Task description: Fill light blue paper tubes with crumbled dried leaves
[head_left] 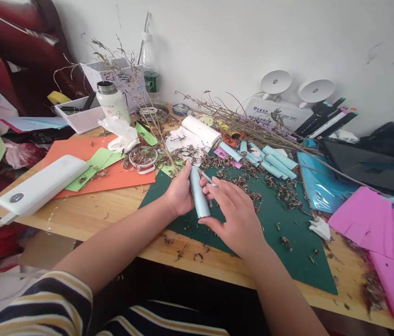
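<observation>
A light blue paper tube (199, 193) stands tilted in my left hand (180, 190), which is closed round it with the thumb along its upper end. My right hand (237, 212) reaches in from the right, its fingers curled by the tube and its thumb at the tube's lower end. A thin greyish rod (209, 179) shows at the right fingertips; its kind is unclear. Behind my left thumb a dry plant stem (163, 140) rises to the upper left. Several more blue paper tubes (273, 163) lie beyond my hands among dried plant bits (252, 186).
A green mat (287, 261) covers the table's middle. To the left are a white power bank (44, 182), orange paper (67, 151), a small bowl of plant bits (143, 157) and an open bottle (113, 102). Dry branches (238, 119), a white router (273, 109) and pink sheets (364, 224) lie rightward.
</observation>
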`<state>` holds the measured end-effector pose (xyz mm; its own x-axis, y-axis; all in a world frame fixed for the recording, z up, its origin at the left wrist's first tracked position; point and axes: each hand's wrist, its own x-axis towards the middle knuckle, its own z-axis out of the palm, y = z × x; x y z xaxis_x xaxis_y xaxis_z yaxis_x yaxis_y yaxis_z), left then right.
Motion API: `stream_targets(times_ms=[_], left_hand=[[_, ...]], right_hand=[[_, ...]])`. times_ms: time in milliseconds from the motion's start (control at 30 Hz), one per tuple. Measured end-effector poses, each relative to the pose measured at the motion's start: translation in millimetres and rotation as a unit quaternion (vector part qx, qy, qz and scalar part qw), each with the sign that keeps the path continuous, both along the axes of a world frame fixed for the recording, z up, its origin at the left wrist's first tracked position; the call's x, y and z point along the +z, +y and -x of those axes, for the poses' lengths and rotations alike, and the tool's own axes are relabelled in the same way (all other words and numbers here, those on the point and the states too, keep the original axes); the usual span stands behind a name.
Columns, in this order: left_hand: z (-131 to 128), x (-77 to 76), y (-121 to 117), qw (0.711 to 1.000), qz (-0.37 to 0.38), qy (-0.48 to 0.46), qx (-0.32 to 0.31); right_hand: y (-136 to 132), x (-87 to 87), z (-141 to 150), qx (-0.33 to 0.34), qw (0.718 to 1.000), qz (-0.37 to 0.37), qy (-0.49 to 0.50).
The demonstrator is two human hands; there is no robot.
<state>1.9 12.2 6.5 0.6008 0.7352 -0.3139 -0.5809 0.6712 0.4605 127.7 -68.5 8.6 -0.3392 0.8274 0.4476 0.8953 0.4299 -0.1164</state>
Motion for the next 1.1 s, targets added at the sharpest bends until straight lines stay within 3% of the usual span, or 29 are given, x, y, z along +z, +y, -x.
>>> stream_targets(times_ms=[233, 433, 567, 633, 733, 800, 967, 1100], left_hand=[[-4.9, -5.1, -3.5, 0.998, -0.013, 0.007, 0.054], [-4.1, -4.8, -4.0, 0.999, -0.02, 0.011, 0.027], [2.1, -0.5, -3.8, 0.993, -0.12, 0.004, -0.001], [4.6, -0.3, -4.7, 0.979, -0.203, 0.005, 0.001], [5.2, -4.1, -8.5, 0.941, -0.335, 0.035, 0.011], [4.1, -8.1, -11.9, 0.923, -0.381, 0.064, -0.005], [1.4, -15.1, -19.4, 0.914, -0.388, 0.086, -0.076], [0.6, -15.9, -24.3, 0.901, -0.418, 0.082, -0.087]], right_hand=[[-0.1, -11.6, 9.6, -0.017, 1.0, -0.011, -0.019], [-5.2, -11.9, 10.2, -0.008, 1.0, -0.008, -0.028], [-7.5, -1.7, -16.9, -0.02, 0.998, 0.043, -0.033], [-3.9, 3.9, -41.0, -0.09, 0.992, 0.086, -0.015], [7.7, 7.6, -76.0, -0.238, 0.959, 0.154, 0.019], [16.9, 7.7, -89.6, -0.271, 0.942, 0.199, 0.004], [38.0, 16.0, -83.7, -0.234, 0.945, 0.228, 0.005], [54.4, 28.6, -68.8, -0.21, 0.945, 0.249, 0.026]])
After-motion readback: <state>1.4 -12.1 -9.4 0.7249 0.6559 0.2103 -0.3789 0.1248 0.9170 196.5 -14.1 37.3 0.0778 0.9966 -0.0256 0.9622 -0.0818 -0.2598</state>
